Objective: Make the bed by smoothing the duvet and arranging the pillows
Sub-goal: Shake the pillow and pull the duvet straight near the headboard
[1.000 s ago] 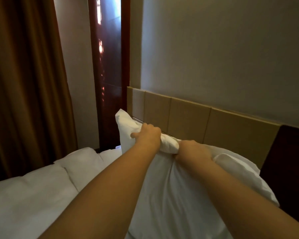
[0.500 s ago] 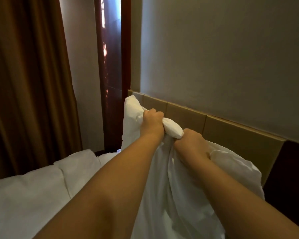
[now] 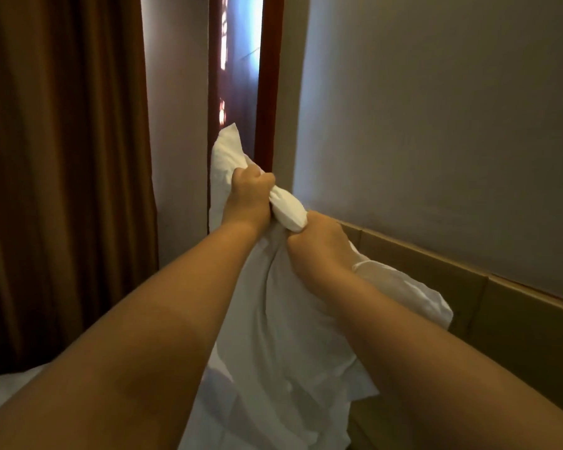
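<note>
Head view: a white pillow (image 3: 273, 319) is held up in front of the tan headboard (image 3: 517, 319), its top edge bunched into a twisted roll. That roll is gripped by the left hand (image 3: 249, 196), fingers curled tight round it, above and left of the headboard's top rail. It is also gripped by the right hand (image 3: 319, 241), likewise clenched on the cloth, lower and nearer the headboard. The rest of the pillow hangs slack below both fists, covering the headboard's left end. A strip of white duvet (image 3: 0, 391) is seen far left of the headboard, beneath a brown curtain (image 3: 62, 157).
</note>
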The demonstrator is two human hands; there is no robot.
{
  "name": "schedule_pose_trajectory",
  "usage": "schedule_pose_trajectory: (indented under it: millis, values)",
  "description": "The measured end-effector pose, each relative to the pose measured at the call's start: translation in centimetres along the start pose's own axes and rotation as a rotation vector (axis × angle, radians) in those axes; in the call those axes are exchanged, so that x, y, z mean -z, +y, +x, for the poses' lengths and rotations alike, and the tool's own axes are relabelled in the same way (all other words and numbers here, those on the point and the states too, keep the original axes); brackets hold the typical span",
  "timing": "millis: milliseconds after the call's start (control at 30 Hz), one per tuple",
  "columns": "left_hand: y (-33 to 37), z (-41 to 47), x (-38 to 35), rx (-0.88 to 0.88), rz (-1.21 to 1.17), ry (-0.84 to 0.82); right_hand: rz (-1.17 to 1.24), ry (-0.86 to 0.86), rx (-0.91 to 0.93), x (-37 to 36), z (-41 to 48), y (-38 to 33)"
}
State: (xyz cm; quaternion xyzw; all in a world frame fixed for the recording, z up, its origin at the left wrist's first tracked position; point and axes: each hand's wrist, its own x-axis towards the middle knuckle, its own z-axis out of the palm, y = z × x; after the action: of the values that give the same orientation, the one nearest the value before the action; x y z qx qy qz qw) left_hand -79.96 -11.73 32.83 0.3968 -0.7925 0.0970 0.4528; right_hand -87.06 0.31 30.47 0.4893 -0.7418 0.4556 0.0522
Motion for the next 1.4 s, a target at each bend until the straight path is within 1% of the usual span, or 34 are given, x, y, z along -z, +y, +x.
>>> schedule_pose_trajectory:
  millis: [67, 200, 333, 400, 467, 567, 700, 800, 867, 933, 967, 1067, 1167, 1267, 1400]
  values:
    - [-4.0, 1.7, -4.3, 0.075, -0.024, -0.028, -0.012, -0.054, -0.008, -4.5, 3.4, 0.7]
    - [-10.7, 4.7, -13.0, 0.067, 0.113, -0.095, -0.049, -0.199, -0.014, -12.6, 9.6, 3.1]
    - [-15.7, 4.8, -21.6, 0.158, 0.234, -0.346, -0.179, -0.441, 0.002, -18.7, 13.7, 7.4]
    - [-17.4, 5.0, -25.2, 0.192, 0.273, -0.395, -0.264, -0.518, 0.004, -20.7, 15.2, 9.5]
    - [-17.8, 5.9, -27.8, 0.207, 0.252, -0.363, -0.347, -0.506, -0.017, -21.4, 16.5, 11.3]
    - [-17.2, 8.4, -30.8, 0.191, 0.237, -0.352, -0.453, -0.431, -0.066, -21.2, 19.0, 13.3]
    - [-14.7, 10.9, -34.8, 0.144, 0.245, -0.357, -0.557, -0.343, -0.029, -20.7, 22.6, 15.6]
    - [-12.6, 11.7, -37.7, 0.164, 0.058, -0.353, -0.695, -0.299, -0.015, -19.9, 25.0, 17.9]
    - [-11.2, 11.3, -39.5, 0.082, -0.01, -0.394, -0.77, -0.337, -0.067, -19.2, 26.2, 19.7]
    - [-10.0, 10.1, -41.5, -0.02, -0.056, -0.422, -0.793, -0.381, -0.133, -18.7, 26.7, 21.3]
    - [-9.5, 9.3, -42.4, -0.048, -0.09, -0.448, -0.81, -0.394, -0.136, -18.8, 26.7, 21.9]
    - [-8.3, 6.6, -44.8, -0.052, -0.164, -0.523, -0.855, -0.44, -0.095, -19.7, 26.0, 23.1]
    - [-8.0, 4.9, -45.8, -0.014, -0.201, -0.56, -0.918, -0.413, 0.003, -20.4, 25.5, 24.3]
    - [-7.8, 4.6, -45.8, 0.012, -0.202, -0.535, -0.92, -0.374, 0.055, -20.6, 25.3, 24.9]
    - [-7.9, 3.7, -44.8, 0.044, -0.246, -0.466, -0.856, -0.285, 0.133, -21.6, 24.6, 24.7]
